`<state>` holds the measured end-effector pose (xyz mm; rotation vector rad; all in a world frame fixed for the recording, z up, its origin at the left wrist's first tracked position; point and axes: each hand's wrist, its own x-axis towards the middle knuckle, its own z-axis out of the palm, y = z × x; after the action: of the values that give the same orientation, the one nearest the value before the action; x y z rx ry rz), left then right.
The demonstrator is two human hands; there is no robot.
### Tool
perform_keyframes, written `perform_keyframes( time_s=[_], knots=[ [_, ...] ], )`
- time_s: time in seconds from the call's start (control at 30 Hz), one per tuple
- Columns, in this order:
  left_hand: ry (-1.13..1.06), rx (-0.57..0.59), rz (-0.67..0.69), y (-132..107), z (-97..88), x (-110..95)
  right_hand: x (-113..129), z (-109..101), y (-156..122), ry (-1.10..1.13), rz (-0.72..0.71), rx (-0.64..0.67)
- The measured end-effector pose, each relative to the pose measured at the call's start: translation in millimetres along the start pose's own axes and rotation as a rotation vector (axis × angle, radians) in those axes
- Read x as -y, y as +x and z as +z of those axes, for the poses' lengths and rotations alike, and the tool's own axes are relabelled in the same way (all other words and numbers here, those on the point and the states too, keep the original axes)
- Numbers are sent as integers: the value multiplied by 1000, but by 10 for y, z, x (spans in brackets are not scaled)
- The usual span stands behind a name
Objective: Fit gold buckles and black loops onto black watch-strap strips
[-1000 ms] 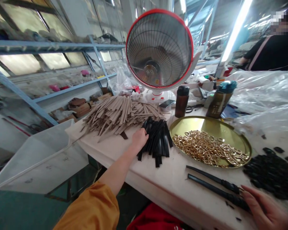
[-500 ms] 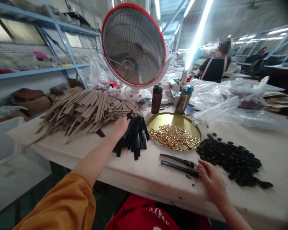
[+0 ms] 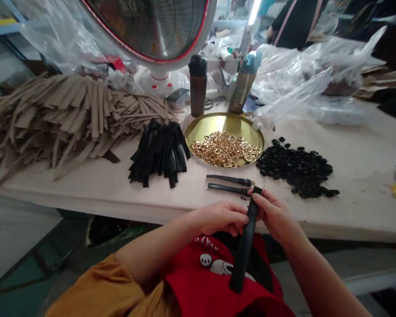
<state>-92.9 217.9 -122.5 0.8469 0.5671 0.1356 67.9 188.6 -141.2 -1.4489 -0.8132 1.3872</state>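
Note:
Both my hands hold one black strap [image 3: 244,251] upright in front of the table edge, its lower end hanging over my red lap. My left hand [image 3: 221,218] pinches it from the left side. My right hand [image 3: 275,215] grips its top end with fingers closed. Two finished black straps [image 3: 229,185] lie on the table just beyond my hands. A pile of black straps [image 3: 160,152] sits further left. A gold tray [image 3: 211,125] holds several gold buckles [image 3: 224,149]. A heap of small black loops [image 3: 298,167] lies to the right.
A large heap of tan strips [image 3: 62,116] covers the table's left. A red-rimmed heater [image 3: 152,26], two bottles [image 3: 198,86] and clear plastic bags [image 3: 310,83] stand at the back. Another person in black [image 3: 293,22] works at the far right.
My left hand left the black strap pile and came back to the table edge carrying a strap. My right hand lifted off the finished straps and took its top end. The view tilted down.

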Motion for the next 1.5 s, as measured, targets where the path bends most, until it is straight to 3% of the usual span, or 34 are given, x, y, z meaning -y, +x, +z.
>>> perform_keyframes(
  time_s=[0.1, 0.23, 0.43, 0.57, 0.7, 0.8, 0.87, 0.93, 1.07, 1.17, 1.33, 1.5],
  knots=[
    [-112, 44, -35, 12, -5, 27, -41, -124, 56, 67, 50, -26],
    [-146, 38, -84, 16, 8, 43, -84, -233, 147, 107, 10, -71],
    [-202, -132, -140, -9, -23, 113, -22, -492, 216, 217, -109, -263],
    [-180, -176, -156, -33, -76, 81, -14, -631, 202, 197, -140, -325],
    [-150, -162, -182, 44, -41, 9, -12, -515, 90, -95, -150, -279],
    [-104, -97, -137, 141, -6, -41, 3, -363, -4, -344, -165, -124],
    [-34, -99, -92, 179, -9, -69, 9, -367, -3, -448, -199, -47],
    [25, -141, -57, 179, -35, -88, 12, -520, 78, -557, -260, -99],
    [49, -216, -18, 120, -91, -93, 45, -1095, 404, -902, -391, -463],
    [64, -217, -20, 88, -75, -73, 103, -1373, 639, -1228, -425, -540],
    [124, -241, -23, 62, -40, -47, 202, -1293, 797, -1711, -305, -502],
    [138, -283, 8, 53, -85, 10, 187, -1257, 794, -1783, -377, -444]
  ],
)
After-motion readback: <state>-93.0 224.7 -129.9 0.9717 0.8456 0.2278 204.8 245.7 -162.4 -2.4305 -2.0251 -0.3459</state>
